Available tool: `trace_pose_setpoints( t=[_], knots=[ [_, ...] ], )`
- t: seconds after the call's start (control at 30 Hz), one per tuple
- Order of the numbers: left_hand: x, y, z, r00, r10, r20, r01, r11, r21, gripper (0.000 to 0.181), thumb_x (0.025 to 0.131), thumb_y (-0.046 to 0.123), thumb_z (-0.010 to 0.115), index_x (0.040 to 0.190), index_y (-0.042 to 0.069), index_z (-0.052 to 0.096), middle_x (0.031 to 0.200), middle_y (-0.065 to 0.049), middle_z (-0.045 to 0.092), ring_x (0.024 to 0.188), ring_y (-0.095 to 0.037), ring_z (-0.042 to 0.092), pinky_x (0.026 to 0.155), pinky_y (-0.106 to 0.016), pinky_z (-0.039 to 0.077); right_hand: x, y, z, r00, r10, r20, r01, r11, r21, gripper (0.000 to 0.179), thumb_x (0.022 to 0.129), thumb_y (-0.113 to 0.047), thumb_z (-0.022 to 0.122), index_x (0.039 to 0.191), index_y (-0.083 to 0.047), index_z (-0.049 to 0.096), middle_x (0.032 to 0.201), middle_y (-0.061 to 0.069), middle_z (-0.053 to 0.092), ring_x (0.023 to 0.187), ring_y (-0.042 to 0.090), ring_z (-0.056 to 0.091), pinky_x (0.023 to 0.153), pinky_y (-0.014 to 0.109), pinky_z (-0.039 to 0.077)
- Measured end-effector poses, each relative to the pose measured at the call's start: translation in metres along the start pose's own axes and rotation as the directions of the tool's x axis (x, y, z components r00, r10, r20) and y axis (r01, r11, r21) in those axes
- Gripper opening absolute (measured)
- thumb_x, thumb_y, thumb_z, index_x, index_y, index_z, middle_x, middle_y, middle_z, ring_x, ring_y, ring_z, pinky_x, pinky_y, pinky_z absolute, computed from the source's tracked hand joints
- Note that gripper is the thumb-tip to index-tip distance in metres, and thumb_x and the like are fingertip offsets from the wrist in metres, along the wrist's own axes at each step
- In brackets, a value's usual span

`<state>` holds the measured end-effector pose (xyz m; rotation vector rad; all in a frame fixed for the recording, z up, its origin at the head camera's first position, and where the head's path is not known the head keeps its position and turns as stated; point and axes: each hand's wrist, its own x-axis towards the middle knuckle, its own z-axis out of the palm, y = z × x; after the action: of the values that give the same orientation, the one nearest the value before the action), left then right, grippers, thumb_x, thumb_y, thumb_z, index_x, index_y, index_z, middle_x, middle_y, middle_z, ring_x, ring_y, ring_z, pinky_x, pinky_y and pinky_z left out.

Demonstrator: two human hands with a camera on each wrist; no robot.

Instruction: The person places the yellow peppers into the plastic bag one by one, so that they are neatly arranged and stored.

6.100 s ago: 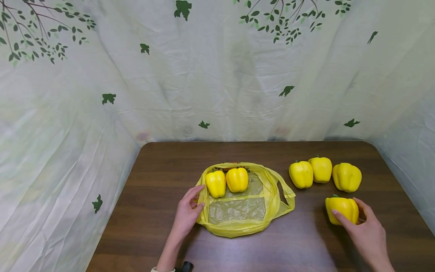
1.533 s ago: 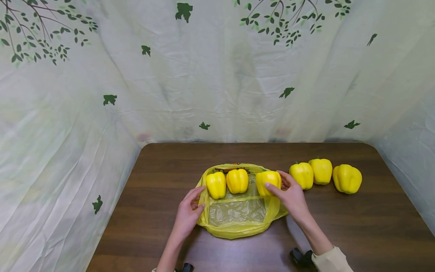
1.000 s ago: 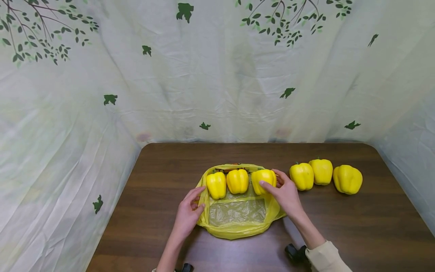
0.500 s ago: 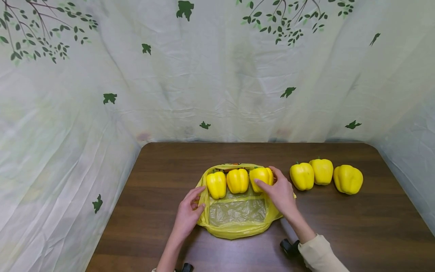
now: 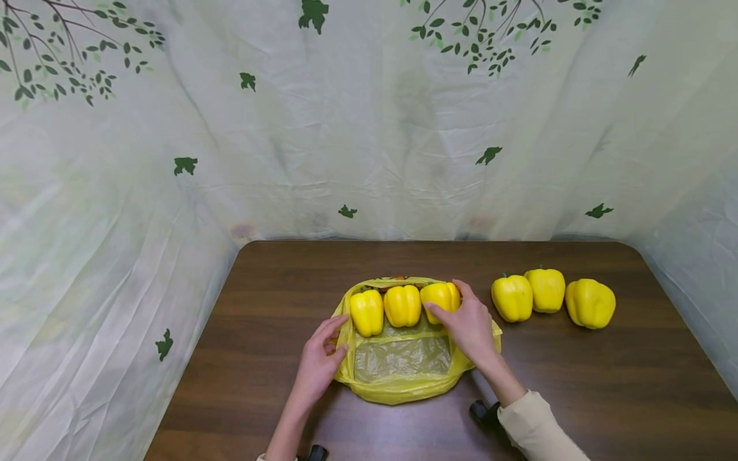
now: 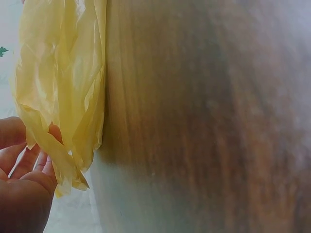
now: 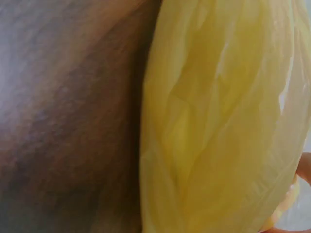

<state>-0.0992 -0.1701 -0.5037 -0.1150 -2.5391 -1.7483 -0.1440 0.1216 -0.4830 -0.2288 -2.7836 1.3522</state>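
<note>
On the brown wood-grain counter (image 5: 277,288), a yellow plastic bag (image 5: 398,392) is lying open-mouthed, about midway between the left and right edges and well apart from the far edge. Three yellow peppers are forming a row inside it, along the side facing the counter's far edge: a left pepper (image 5: 366,314), a middle pepper (image 5: 402,306) and a right pepper (image 5: 439,301).

The left hand (image 5: 317,360) is steadying the bag on the side facing the counter's left edge; its grip is grasping the plastic, and the left wrist view is showing the bag's crumpled edge hanging between thumb and fingers. The right hand (image 5: 469,323) is reaching over the bag's opposite side, its grip grasping the right pepper between thumb and fingers; whether that pepper is resting on the bag's bottom, I cannot tell. A bit of the bag's handle (image 5: 496,334) is showing beyond this hand.

Toward the counter's far right corner, three loose peppers are sitting close together: a nearer one (image 5: 512,299), one just behind it (image 5: 548,290), and one closest to the right edge (image 5: 590,303). A cream sleeve (image 5: 536,422) is covering the right forearm, and a leaf-printed white cloth (image 5: 375,128) is hanging beyond the far edge.
</note>
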Motion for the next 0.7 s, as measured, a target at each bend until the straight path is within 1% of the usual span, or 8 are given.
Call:
trace_pose_setpoints(
  t=[0.13,0.23,0.3,0.4,0.5,0.6,0.7],
  knots=[
    [0.0,0.0,0.0,1.0,-0.004,0.0,0.004,1.0,0.005,0.051,0.083,-0.013,0.066,0.129,0.008,0.064,0.129,-0.003,0.059,0.098,-0.023,0.056,0.079,-0.031,0.05,0.001,-0.001,0.001,1.0,0.01,0.012,-0.01,1.0,-0.024,0.084,0.082,-0.049,0.075,0.144,-0.004,0.042,0.125,0.02,0.061,0.095,0.032,0.063,0.078,0.047,0.051],
    [0.0,0.003,0.001,1.0,-0.017,-0.002,0.017,1.0,0.016,0.051,0.083,-0.014,0.066,0.129,0.006,0.063,0.131,-0.006,0.059,0.099,-0.025,0.056,0.08,-0.033,0.05,0.001,0.0,0.003,1.0,0.012,0.015,-0.011,0.999,-0.046,0.083,0.082,-0.048,0.075,0.144,-0.003,0.043,0.127,0.019,0.06,0.099,0.032,0.062,0.081,0.048,0.051],
    [-0.001,0.008,0.0,1.0,-0.021,-0.001,0.021,0.999,0.025,0.05,0.083,-0.015,0.065,0.13,0.002,0.062,0.131,-0.01,0.058,0.099,-0.029,0.056,0.08,-0.035,0.05,0.002,0.001,0.005,1.0,0.006,0.012,-0.005,0.998,-0.055,0.083,0.081,-0.046,0.076,0.143,-0.002,0.043,0.127,0.02,0.06,0.102,0.033,0.06,0.083,0.048,0.05],
    [-0.005,0.023,-0.002,1.0,-0.018,0.009,0.018,0.999,0.028,0.05,0.082,-0.017,0.063,0.13,-0.003,0.06,0.131,-0.016,0.058,0.099,-0.033,0.056,0.08,-0.037,0.051,0.002,0.002,0.008,1.0,0.002,0.004,-0.001,0.998,-0.061,0.082,0.081,-0.045,0.077,0.142,-0.002,0.044,0.129,0.02,0.058,0.107,0.034,0.058,0.087,0.05,0.048],
    [-0.008,0.037,-0.004,1.0,-0.005,0.02,0.005,1.0,0.024,0.048,0.082,-0.017,0.062,0.129,-0.005,0.06,0.13,-0.018,0.057,0.098,-0.034,0.056,0.08,-0.036,0.051,0.002,0.003,0.01,1.0,-0.004,-0.001,0.004,0.998,-0.06,0.082,0.081,-0.044,0.078,0.142,-0.001,0.043,0.131,0.02,0.056,0.11,0.035,0.056,0.09,0.051,0.046],
    [-0.009,0.042,-0.006,1.0,-0.003,0.023,0.003,1.0,0.02,0.048,0.082,-0.017,0.062,0.129,-0.005,0.06,0.129,-0.018,0.058,0.098,-0.033,0.056,0.08,-0.035,0.051,0.002,0.004,0.01,1.0,-0.022,0.003,0.022,0.998,-0.059,0.082,0.083,-0.044,0.077,0.143,-0.001,0.042,0.133,0.021,0.054,0.113,0.036,0.055,0.092,0.052,0.045],
    [-0.009,0.041,-0.006,1.0,-0.016,0.023,0.016,1.0,0.025,0.048,0.082,-0.016,0.063,0.129,-0.005,0.06,0.13,-0.017,0.057,0.098,-0.033,0.056,0.079,-0.033,0.051,0.0,0.005,0.008,0.999,-0.039,0.012,0.04,0.998,-0.05,0.08,0.085,-0.043,0.075,0.144,-0.002,0.041,0.135,0.022,0.052,0.115,0.036,0.053,0.093,0.052,0.045]
  ],
)
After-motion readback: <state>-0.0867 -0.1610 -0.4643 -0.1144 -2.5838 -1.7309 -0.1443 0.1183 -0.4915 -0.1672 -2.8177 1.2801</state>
